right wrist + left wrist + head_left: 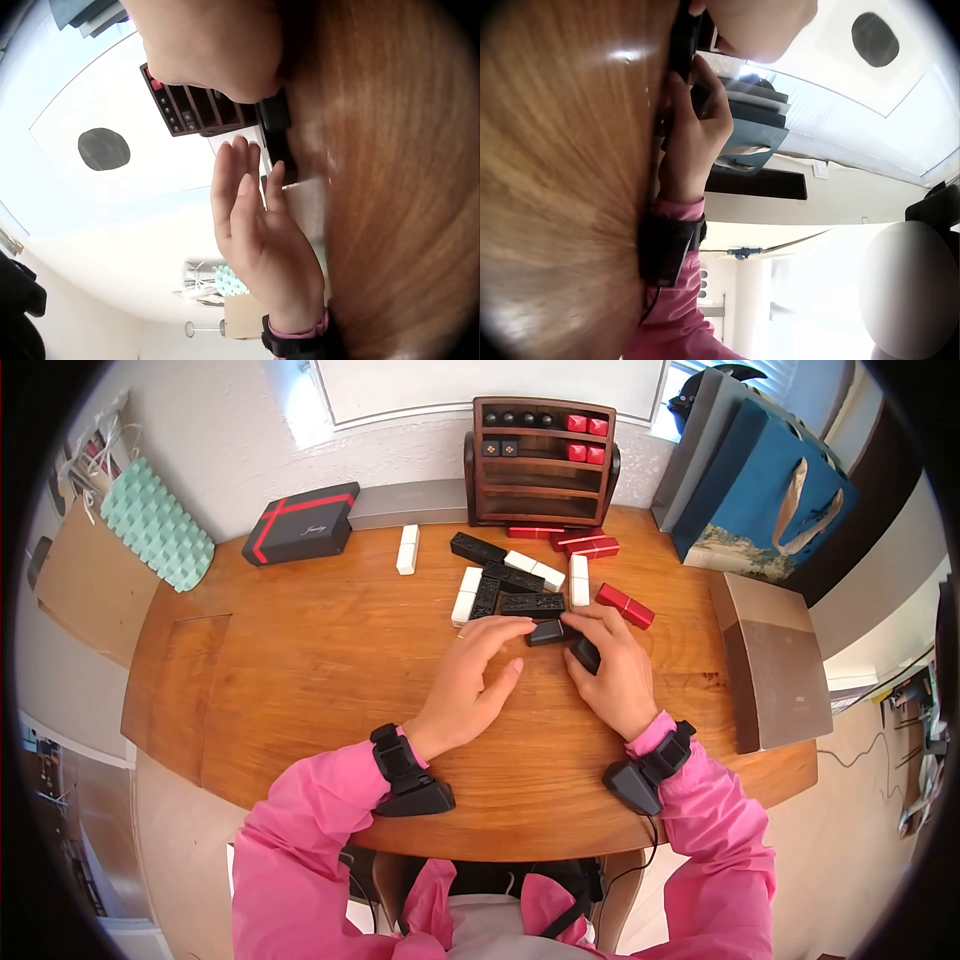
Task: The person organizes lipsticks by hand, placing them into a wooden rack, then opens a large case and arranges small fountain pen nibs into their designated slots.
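Observation:
My right hand [617, 668] pinches a black lipstick [586, 654] between thumb and fingers, low over the table's middle. Its fingertips also come right to the end of another black lipstick [547, 633], which lies on the wood. At that one's other end are the fingertips of my left hand [468, 678], fingers fairly straight and thumb apart, with nothing in the palm. The right wrist view shows this left hand [262, 240] spread. Just beyond lie patterned black tubes [532, 605], white tubes [466, 596] and a red tube [625, 606].
A wooden rack [540, 482] stands at the back, with black and red tube ends in its upper rows. Red tubes [590, 547] lie before it. A black box with red ribbon [302, 525] is at the left; a brown box [775, 660] and blue bag [745, 490] line the right.

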Tool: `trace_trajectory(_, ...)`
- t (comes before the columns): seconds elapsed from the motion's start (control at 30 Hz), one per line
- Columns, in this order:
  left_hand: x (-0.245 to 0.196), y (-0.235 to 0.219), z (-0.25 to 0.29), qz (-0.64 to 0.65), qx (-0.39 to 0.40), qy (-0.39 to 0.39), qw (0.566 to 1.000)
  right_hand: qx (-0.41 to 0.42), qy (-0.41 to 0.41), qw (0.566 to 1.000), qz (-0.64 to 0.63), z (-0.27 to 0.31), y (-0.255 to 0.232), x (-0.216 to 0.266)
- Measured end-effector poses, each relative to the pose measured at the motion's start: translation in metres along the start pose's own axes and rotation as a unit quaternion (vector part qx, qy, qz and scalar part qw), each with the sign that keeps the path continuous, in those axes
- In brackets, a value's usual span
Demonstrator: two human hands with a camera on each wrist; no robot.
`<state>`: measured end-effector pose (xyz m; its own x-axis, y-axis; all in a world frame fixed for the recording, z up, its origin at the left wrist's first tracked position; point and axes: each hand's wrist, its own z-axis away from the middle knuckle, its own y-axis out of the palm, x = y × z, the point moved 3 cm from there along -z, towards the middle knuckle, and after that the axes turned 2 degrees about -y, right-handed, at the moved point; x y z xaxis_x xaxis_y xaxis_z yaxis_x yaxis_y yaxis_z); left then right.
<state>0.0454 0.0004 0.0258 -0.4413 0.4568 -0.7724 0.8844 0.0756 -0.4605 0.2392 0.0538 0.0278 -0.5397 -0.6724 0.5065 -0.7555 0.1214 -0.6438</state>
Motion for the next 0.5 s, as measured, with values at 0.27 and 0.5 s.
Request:
trace_trajectory(0.27, -0.006, 0.003, 0.0, -0.05, -0.043, 0.01, 0.998, 0.063, -0.01, 0.996, -0.058, 0.002, 0.005, 0.001)
trace_trajectory(0.5, 0.003, 0.002, 0.005, -0.028, 0.035, -0.057, 0.997, 0.052, 0.009, 0.98, -0.192, 0.002, -0.006, 0.016)
